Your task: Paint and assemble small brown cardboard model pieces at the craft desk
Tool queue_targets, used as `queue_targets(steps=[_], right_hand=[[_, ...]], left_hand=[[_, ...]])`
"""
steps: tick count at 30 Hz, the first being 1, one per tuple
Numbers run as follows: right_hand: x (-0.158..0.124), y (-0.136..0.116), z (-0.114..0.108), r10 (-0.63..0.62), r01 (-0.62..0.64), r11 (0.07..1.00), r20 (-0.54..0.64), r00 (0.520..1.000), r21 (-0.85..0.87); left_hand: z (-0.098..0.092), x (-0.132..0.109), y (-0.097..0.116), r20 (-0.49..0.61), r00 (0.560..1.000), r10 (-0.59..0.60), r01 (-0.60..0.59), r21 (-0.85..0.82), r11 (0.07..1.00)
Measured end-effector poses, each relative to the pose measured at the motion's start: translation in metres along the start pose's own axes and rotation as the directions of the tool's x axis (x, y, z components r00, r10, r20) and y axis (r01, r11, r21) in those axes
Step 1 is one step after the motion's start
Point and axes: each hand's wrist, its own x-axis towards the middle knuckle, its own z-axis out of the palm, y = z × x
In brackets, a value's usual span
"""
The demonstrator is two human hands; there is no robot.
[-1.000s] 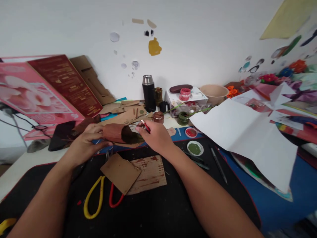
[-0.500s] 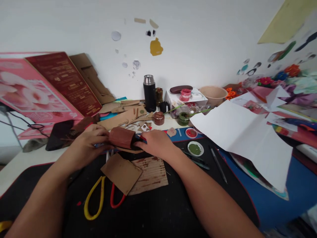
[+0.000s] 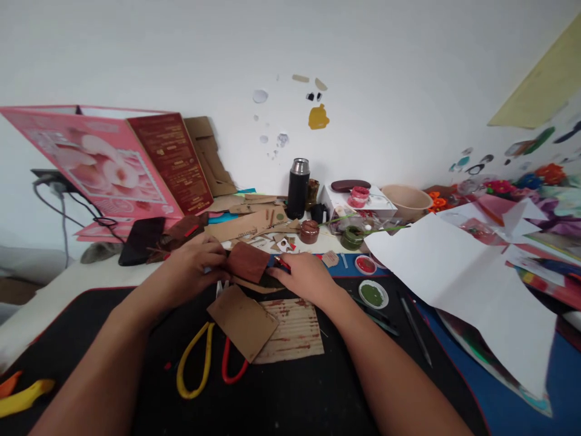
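My left hand (image 3: 202, 264) has its fingers closed on the left end of a brown-painted cardboard piece (image 3: 247, 261), which is raised just above the mat. To the right of that piece, my right hand (image 3: 306, 275) pinches a slim red stick (image 3: 282, 263); its far end is hidden. Below both hands lie scissors (image 3: 195, 363) with one yellow and one red handle loop. A plain cardboard piece (image 3: 242, 321) covers their middle. Beside it, a strip of corrugated cardboard (image 3: 299, 333) bears brown paint streaks.
A black flask (image 3: 298, 192) stands near the wall, with brown (image 3: 309, 232) and green (image 3: 351, 238) paint jars before it. Paint-filled lids (image 3: 373, 294) and a pen (image 3: 415, 330) lie right of my hand. White paper (image 3: 436, 266) spreads farther right; a pink box (image 3: 104, 163) stands left.
My view has turned left, so everything sits farther right. The brown cardboard piece has tilted: its dark open end faced right before, and now its broad brown side shows.
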Motion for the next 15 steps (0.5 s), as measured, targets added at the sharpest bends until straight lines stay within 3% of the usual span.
queue_targets(steps=[6, 15], right_hand=[[0.0015, -0.0030, 0.0004, 0.032, -0.032, 0.999, -0.012, 0.999, 0.043], [0.0016, -0.0056, -0.0034, 0.092, -0.084, 0.984, -0.048, 0.995, 0.158]], left_hand=[[0.0035, 0.0052, 0.0103, 0.018, 1.000, 0.008, -0.007, -0.078, 0.997], [0.0077, 0.0053, 0.0037, 0.041, 0.999, 0.013, -0.007, -0.138, 0.990]])
